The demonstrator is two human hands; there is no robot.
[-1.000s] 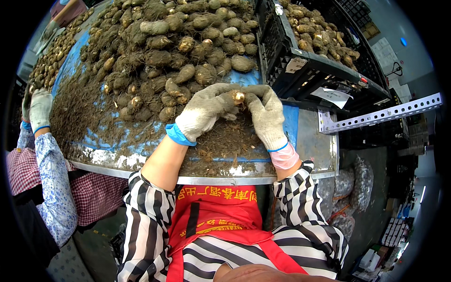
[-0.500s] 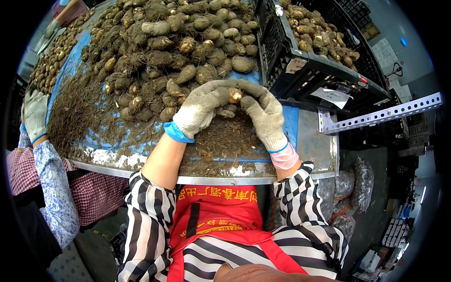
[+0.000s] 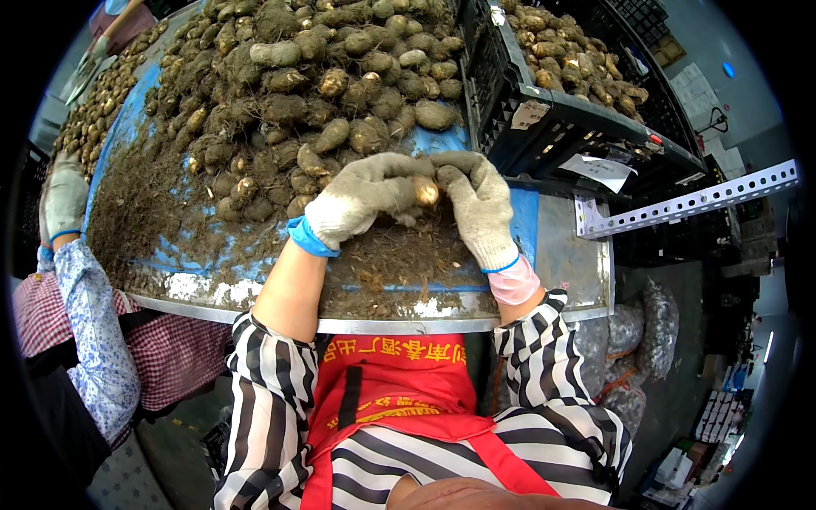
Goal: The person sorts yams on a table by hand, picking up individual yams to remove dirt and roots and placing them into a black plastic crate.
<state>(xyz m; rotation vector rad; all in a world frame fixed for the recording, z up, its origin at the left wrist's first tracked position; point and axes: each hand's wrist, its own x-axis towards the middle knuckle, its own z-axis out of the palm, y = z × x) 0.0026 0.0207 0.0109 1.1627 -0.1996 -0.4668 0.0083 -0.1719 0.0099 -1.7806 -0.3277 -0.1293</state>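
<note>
My left hand (image 3: 357,201), in a soiled white knit glove over a blue cuff, is closed on a small brown taro (image 3: 427,192) whose pale surface faces up. My right hand (image 3: 474,204), gloved alike, has its fingers bent in at the taro's right side and top, pinched close to it. Just beyond them rises a heap of dirty, root-covered taros (image 3: 280,110) on a blue sheet (image 3: 523,238). Loose soil and root fibres (image 3: 382,268) lie beneath my hands.
A black crate (image 3: 561,119) of taros stands at the back right, above a perforated metal bar (image 3: 688,201). Stuffed sacks (image 3: 654,327) lie below on the right. A co-worker's gloved hand (image 3: 66,195) and patterned sleeve (image 3: 102,340) are at left; another person (image 3: 123,25) works farther back.
The taro between my hands has turned and sits slightly lower, showing more pale surface. My left hand has shifted a little left. The co-worker's hand at the left has moved.
</note>
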